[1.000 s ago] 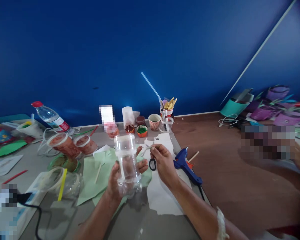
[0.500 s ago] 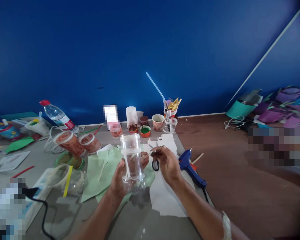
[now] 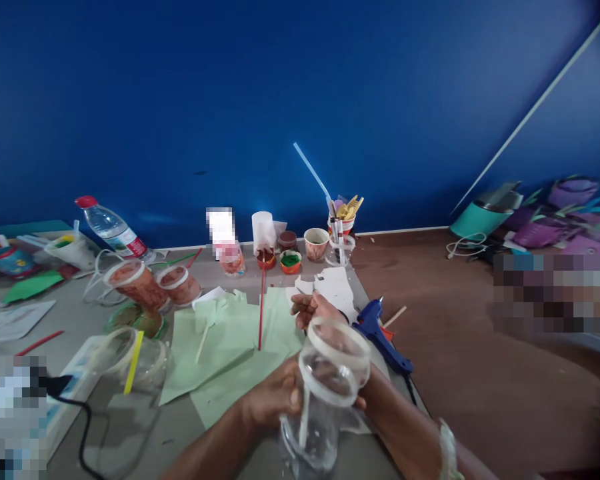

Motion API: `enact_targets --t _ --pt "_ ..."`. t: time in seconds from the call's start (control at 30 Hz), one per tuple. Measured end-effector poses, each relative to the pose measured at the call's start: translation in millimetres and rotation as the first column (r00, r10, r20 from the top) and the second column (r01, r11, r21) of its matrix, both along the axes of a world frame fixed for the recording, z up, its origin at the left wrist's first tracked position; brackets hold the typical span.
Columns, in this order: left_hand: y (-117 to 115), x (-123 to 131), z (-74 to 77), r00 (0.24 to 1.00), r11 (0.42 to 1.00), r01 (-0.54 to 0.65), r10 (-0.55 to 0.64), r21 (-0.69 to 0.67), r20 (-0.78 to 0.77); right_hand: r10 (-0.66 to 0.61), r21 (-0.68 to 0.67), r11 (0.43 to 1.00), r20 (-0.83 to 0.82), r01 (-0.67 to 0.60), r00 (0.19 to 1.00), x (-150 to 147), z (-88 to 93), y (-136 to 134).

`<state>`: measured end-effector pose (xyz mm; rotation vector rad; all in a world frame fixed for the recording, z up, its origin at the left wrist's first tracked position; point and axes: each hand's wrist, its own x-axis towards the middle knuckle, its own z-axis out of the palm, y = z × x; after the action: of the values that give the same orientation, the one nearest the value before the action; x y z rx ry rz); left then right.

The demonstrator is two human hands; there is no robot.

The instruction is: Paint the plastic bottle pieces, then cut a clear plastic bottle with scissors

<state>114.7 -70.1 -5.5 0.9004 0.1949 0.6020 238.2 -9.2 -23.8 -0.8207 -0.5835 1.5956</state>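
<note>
A clear plastic bottle piece (image 3: 325,400) with whitish bands round its upper part is tilted near the front edge. My left hand (image 3: 275,397) is wrapped round its side. Behind the bottle, my right hand (image 3: 315,310) hovers over white paper (image 3: 336,283); its fingers are partly spread, and the bottle hides some of it. Scissors lie partly hidden under that hand. Green paper sheets (image 3: 230,330) spread to the left, a red stick (image 3: 261,307) reaching over them from a small cup of brown paint (image 3: 266,259).
A blue glue gun (image 3: 380,337) lies right of the paper. Painted cups (image 3: 137,283), a water bottle (image 3: 117,230) and a clear container (image 3: 147,360) stand left. Another person's blurred arm (image 3: 555,293) is at the right, near purple pots (image 3: 545,230).
The bottle piece has moved right and toward me, its open top now tilted to the camera. My right hand has moved slightly left, and its fingers have loosened. The red stick has come into sight.
</note>
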Motion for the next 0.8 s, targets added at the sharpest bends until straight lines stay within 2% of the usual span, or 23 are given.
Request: enact_targets --t 0.1,0.17,0.23,0.33,0.4,0.47,0.5,0.57,0.67,0.73,0.8 --pt "-2.0 3.7 3.0 0.991 0.986 0.105 -0.093 0.125 -0.098 0.028 -0.057 0.998 -0.055 -0.031 0.998 -1.4 -2.3 4.0" --pt "-3.3 3.1 3.9 0.980 0.955 0.126 -0.077 0.267 -0.185 0.027 -0.054 0.998 -0.076 -0.031 0.997 -1.2 -2.5 5.3" --pt "-5.8 1.8 2.2 0.963 0.893 0.132 -0.013 0.431 -0.268 0.015 -0.069 0.997 -0.079 -0.021 0.997 -0.6 -1.9 5.6" --pt "-11.5 0.1 -3.6 0.930 0.764 0.143 0.114 0.629 -0.349 -0.027 -0.114 0.993 -0.066 0.020 0.997 0.4 -0.1 5.9" --pt "-14.8 -0.8 -6.0 0.923 0.695 0.134 0.172 0.706 -0.344 -0.046 -0.122 0.992 -0.066 0.038 0.997 1.2 1.6 6.4" --pt "-16.5 -1.2 -5.0 0.930 0.672 0.107 0.192 0.732 -0.313 -0.061 -0.109 0.993 -0.088 0.051 0.994 2.5 3.1 7.3" --pt "-16.5 -1.1 -3.2 0.936 0.691 0.083 0.194 0.718 -0.295 -0.065 -0.103 0.993 -0.106 0.054 0.992 3.6 3.6 8.0" --pt "-15.3 -0.6 1.4 0.950 0.774 0.012 0.188 0.633 -0.248 -0.063 -0.094 0.994 -0.148 0.049 0.987 6.3 3.6 9.6" --pt "-10.4 -0.9 6.0 0.972 0.928 -0.099 0.167 0.359 -0.163 -0.020 -0.110 0.994 -0.187 -0.001 0.982 11.4 2.1 12.6" --pt "-5.3 -3.8 5.4 0.982 0.976 -0.137 0.156 0.170 -0.103 0.000 -0.143 0.989 -0.196 -0.029 0.981 14.5 1.5 13.9" --pt "0.1 -8.8 2.7 0.980 0.981 -0.187 0.190 0.056 -0.060 -0.011 -0.180 0.983 -0.197 -0.025 0.980 16.2 1.7 14.3"
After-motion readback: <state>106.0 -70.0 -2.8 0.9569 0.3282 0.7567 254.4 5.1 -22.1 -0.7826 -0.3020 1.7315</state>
